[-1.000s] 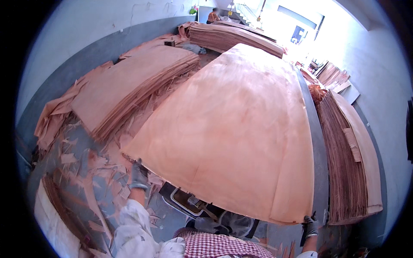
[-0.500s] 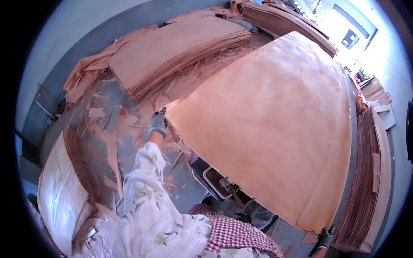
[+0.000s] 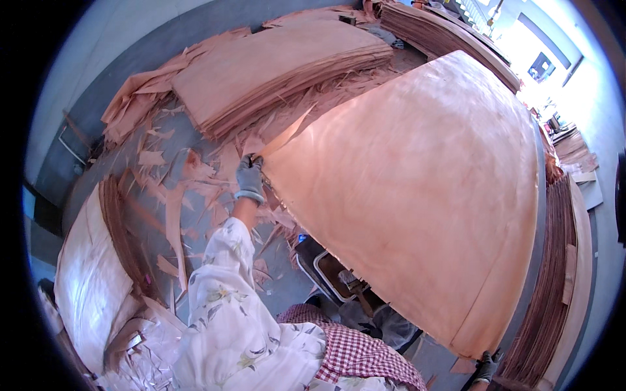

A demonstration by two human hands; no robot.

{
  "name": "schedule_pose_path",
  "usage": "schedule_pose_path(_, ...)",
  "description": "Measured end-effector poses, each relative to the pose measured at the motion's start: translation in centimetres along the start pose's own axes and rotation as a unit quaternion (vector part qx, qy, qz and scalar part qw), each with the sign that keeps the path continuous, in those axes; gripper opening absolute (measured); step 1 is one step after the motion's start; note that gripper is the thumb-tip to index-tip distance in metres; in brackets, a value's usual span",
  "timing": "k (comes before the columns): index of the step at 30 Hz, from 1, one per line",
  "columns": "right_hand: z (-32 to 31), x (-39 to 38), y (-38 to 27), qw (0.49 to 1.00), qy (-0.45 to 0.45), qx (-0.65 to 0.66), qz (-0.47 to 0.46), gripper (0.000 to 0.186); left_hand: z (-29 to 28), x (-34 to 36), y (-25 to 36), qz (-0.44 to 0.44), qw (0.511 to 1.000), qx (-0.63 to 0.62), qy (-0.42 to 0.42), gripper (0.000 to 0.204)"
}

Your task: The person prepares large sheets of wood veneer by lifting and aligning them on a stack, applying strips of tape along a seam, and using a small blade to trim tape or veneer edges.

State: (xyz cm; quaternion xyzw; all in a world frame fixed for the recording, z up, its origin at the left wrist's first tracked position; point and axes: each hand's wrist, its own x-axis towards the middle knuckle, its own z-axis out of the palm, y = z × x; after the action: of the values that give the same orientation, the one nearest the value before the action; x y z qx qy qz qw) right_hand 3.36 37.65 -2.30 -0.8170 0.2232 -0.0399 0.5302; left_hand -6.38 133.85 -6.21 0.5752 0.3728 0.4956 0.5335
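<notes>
My left hand [image 3: 249, 177], in a grey glove, is closed on the left corner of a large pinkish wood veneer sheet [image 3: 407, 195]. A narrow loose strip [image 3: 287, 133] of veneer sticks up from that corner by my fingers. My right hand [image 3: 486, 366], in a dark glove, is closed on the sheet's near right corner at the lower right, partly hidden by it. Beneath the near edge show a white-rimmed metal frame [image 3: 321, 270] and clear plastic [image 3: 365, 319]. A grey strip [image 3: 533, 260] runs along the sheet's right side.
Veneer stacks stand at back left [image 3: 280, 68], far back [image 3: 440, 36] and right [image 3: 548, 280]; a pale pile [image 3: 91, 274] is at lower left. Veneer scraps [image 3: 175, 215] litter the grey floor. Walls bound the left and right sides; a bright opening [image 3: 541, 49] is at back right.
My left hand has moved up and rightward in the view, with a strip now raised beside it. The view has swung left, so surroundings sit further right; the person at the back is out of sight.
</notes>
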Motion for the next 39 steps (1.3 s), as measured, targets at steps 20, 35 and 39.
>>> schedule_pose_path(20, 2.1, -3.6, -1.3, 0.999, 0.034, -0.003, -0.014, 0.048, -2.1, 0.5, -6.0, -0.188, 0.978, 0.063, -0.058, 0.043)
schedule_pose_path(35, 3.3, -3.1, -0.6, 0.997, 0.063, -0.039, -0.025, 0.043, -3.0, 1.8, -10.1, -0.048, 0.958, 0.282, -0.003, 0.050)
schedule_pose_path(39, 3.7, -8.4, 5.4, 1.000, 0.018, -0.011, -0.014, 0.027, -7.4, 1.1, -9.7, -0.101, 0.980, 0.159, 0.067, 0.050)
